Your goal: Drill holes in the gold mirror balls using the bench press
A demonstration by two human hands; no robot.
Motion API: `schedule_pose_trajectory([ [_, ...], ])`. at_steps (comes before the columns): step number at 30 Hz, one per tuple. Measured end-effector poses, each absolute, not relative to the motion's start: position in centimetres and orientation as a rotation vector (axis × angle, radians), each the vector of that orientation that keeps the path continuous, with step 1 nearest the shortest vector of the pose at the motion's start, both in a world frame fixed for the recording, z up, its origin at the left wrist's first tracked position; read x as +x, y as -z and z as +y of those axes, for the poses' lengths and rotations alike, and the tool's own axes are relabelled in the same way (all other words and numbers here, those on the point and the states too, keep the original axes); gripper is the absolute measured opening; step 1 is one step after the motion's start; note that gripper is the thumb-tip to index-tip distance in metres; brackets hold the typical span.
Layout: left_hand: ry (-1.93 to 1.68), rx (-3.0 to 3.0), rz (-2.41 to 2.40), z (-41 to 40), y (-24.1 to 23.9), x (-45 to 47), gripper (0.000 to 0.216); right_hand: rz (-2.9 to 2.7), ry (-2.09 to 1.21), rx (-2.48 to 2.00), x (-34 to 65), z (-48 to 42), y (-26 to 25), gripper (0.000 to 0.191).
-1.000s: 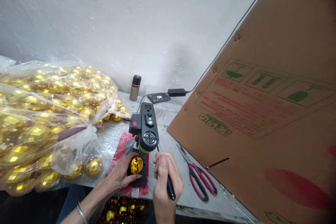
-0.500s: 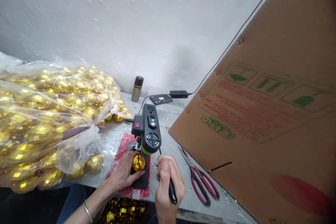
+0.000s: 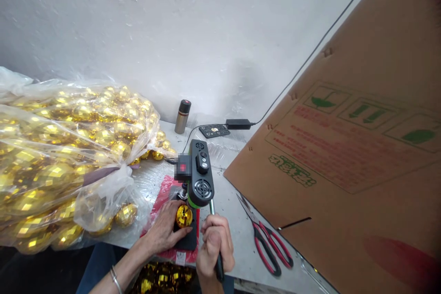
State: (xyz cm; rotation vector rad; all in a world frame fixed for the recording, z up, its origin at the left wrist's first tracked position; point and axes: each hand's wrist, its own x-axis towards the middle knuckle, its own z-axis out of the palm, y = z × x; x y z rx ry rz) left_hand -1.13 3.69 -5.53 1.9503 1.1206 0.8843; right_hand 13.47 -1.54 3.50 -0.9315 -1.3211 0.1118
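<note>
A small black bench drill (image 3: 200,174) stands on a red sheet (image 3: 161,202) near the table's front edge. Under its head sits a faceted gold ball (image 3: 184,216) on the black base. My left hand (image 3: 164,233) wraps its fingers round that ball and holds it on the base. My right hand (image 3: 214,245) is a fist round the drill's black-handled lever (image 3: 216,245), just right of the ball.
A big clear bag of gold balls (image 3: 58,156) fills the left. Red-handled scissors (image 3: 267,241) lie right of my hand. A large cardboard box (image 3: 344,165) walls the right side. A small flask (image 3: 182,117) and a power adapter (image 3: 237,124) stand by the wall. More gold balls (image 3: 158,278) lie below the table edge.
My right hand has pulled the lever down and toward me. The left hand still holds the gold ball under the drill head. The view has shifted slightly.
</note>
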Motion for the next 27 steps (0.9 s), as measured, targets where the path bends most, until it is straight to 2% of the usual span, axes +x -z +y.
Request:
schedule_pose_trajectory([
  [19, -0.909, 1.998, 1.155, 3.6, 6.9, -0.9, 0.058, -1.219, -0.091, -0.946, 12.5, -1.2, -2.5, 0.037],
  [27, -0.976, 1.967, 1.184, 3.4, 7.0, -0.3, 0.055, -1.185, -0.054, -0.932, 12.0, -0.8, -2.5, 0.039],
])
